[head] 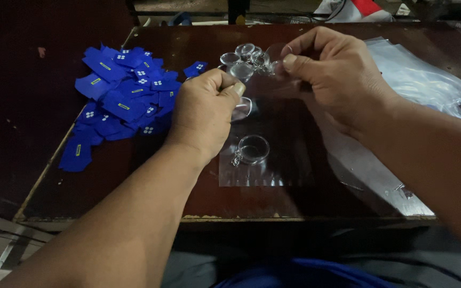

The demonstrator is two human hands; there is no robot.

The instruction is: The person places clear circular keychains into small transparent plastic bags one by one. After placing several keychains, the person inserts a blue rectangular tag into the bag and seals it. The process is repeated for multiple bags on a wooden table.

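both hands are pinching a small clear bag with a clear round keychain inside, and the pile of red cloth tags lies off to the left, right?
Not quite: the pile of cloth tags is blue, not red, as the head view shows. The rest holds: left hand and right hand pinch the small clear bag holding a clear round keychain.

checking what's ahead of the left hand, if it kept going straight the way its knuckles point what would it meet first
Most likely the cluster of clear round keychain discs just beyond the left hand, which points away from the body and slightly right. The right hand is pinching at that same cluster. Depth is hard to judge from this single view.
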